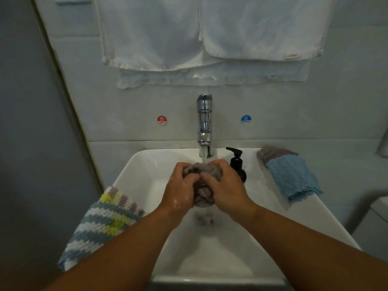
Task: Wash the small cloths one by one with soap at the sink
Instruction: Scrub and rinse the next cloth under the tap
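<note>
Hanging on the wall up top are the big white towels (210, 32), easily the largest thing in view. Below them is the white sink (144, 162). A striped knit cloth (105, 223) is draped over its left edge, and a blue cloth (291, 177) lies on the right rim, on top of a greyish one (270, 152).

Over the middle of the basin my left hand (180, 190) and right hand (224, 185) are both bunched around a wadded grey cloth (203, 194). Fingers are curled in tight and squeezing it from either side, and there are suds on my left hand. The chrome tap (204, 120) is running, and the water (204, 156) lands right on top of the wad.

A black soap pump bottle (237, 162) stands just behind my right hand. The smallest bits are the red hot sticker (162, 120) and the blue cold sticker (245, 119) on either side of the tap.
</note>
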The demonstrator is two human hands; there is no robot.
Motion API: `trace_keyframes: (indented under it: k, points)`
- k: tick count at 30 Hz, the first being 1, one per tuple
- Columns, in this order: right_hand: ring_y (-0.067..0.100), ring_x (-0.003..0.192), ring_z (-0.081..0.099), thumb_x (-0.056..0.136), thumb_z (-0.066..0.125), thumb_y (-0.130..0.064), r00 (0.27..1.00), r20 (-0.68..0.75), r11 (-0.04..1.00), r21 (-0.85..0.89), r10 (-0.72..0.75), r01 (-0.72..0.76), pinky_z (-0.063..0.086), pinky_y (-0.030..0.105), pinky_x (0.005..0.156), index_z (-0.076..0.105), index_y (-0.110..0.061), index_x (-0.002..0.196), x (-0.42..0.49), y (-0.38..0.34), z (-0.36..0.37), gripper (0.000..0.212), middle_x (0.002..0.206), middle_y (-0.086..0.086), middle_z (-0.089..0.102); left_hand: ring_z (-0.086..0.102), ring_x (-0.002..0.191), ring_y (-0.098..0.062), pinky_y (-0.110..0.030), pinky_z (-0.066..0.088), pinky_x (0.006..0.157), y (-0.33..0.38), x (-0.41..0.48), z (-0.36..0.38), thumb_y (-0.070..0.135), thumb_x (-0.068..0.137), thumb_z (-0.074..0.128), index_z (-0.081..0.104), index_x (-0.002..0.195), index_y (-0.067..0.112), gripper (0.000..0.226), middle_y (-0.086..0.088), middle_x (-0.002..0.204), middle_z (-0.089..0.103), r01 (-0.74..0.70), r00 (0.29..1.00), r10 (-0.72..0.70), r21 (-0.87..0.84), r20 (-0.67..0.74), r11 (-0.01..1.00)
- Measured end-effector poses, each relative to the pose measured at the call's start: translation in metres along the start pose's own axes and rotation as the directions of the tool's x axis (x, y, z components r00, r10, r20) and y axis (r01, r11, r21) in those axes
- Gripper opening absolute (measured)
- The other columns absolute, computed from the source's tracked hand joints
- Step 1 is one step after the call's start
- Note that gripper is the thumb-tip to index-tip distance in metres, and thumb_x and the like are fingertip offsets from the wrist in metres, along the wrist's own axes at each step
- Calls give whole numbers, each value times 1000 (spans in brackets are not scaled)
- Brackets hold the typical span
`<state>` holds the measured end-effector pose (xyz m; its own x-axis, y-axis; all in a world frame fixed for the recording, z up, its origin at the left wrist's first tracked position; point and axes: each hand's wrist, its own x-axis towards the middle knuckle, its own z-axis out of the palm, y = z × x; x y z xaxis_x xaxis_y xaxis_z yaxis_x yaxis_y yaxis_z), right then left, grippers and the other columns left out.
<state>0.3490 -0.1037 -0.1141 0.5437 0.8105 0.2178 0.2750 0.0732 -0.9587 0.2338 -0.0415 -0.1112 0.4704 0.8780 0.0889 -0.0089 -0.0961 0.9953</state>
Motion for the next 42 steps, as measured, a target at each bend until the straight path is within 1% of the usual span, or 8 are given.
trace_keyframes:
  k: [4, 11, 22, 26, 29, 34, 38, 42]
  points:
    - [14, 91, 67, 100, 57, -43, 992, -122, 996, -87, -11, 0, 59, 39, 87, 62, -23, 102, 3, 0, -4, 20, 95, -2, 67, 67, 105, -24, -35, 64, 80, -5, -1, 2, 5, 92, 66, 54, 122, 27, 39, -7, 117, 65, -20, 983, 8, 67, 182, 998]
    - [18, 102, 65, 95, 65, -15, 974, 214, 987, 123, 74, -102, 61, 41, 89, 50, -30, 121, -2, -4, 0, 34, 108, 0, 62, 66, 92, -20, -40, 61, 84, -11, 8, -4, 25, 103, 56, 58, 112, 24, 10, -3, 102, 68, -69, 984, 112, 285, -136, 956]
    - [3, 87, 62, 102, 49, -48, 986, -165, 977, -215, -29, -7, 45, 15, 71, 67, -23, 108, 7, 3, -5, 32, 95, -7, 69, 69, 105, -18, -40, 61, 89, -11, -1, 3, 15, 97, 66, 59, 124, 33, 33, 2, 113, 70, -60, 984, 46, 74, 175, 995]
    - [20, 106, 65, 102, 55, -37, 997, 50, 998, 11, 66, -66, 60, 39, 90, 56, -29, 116, 3, 1, 1, 17, 113, 0, 63, 69, 94, -20, -35, 62, 75, -11, 5, -1, 20, 103, 56, 60, 112, 31, 15, 0, 105, 69, -113, 990, 128, 231, -52, 966]
    - [17, 108, 64, 99, 61, -14, 960, 280, 997, 59, 24, -42, 61, 37, 88, 43, -39, 131, -2, 2, 1, 44, 116, -6, 61, 67, 89, -23, -46, 62, 78, -9, 8, -3, 23, 105, 51, 59, 105, 29, 10, -1, 98, 67, -75, 977, 124, 260, -175, 963]
    - [8, 88, 69, 97, 64, -9, 994, 101, 999, -10, -40, 42, 57, 19, 69, 57, -28, 110, 1, 2, 0, 24, 101, -1, 69, 69, 96, -27, -47, 63, 81, -2, 3, -1, 15, 98, 57, 56, 108, 29, 16, -8, 105, 67, -34, 996, 41, 85, -74, 996]
    - [9, 94, 65, 100, 60, -23, 998, -68, 996, -94, -11, 5, 55, 24, 79, 57, -24, 112, 6, 1, -4, 13, 99, -6, 65, 66, 106, -23, -40, 64, 81, -4, -2, 0, 2, 88, 68, 54, 123, 34, 49, -4, 118, 63, -66, 983, 57, 49, 174, 997]
    - [13, 96, 67, 100, 58, -13, 999, 39, 1000, 24, -8, 7, 60, 27, 76, 52, -29, 122, 4, -2, -7, 28, 106, 0, 66, 67, 99, -15, -27, 63, 77, -8, 3, -1, 12, 93, 70, 59, 119, 30, 34, 1, 111, 67, -108, 994, 105, 146, 29, 983]
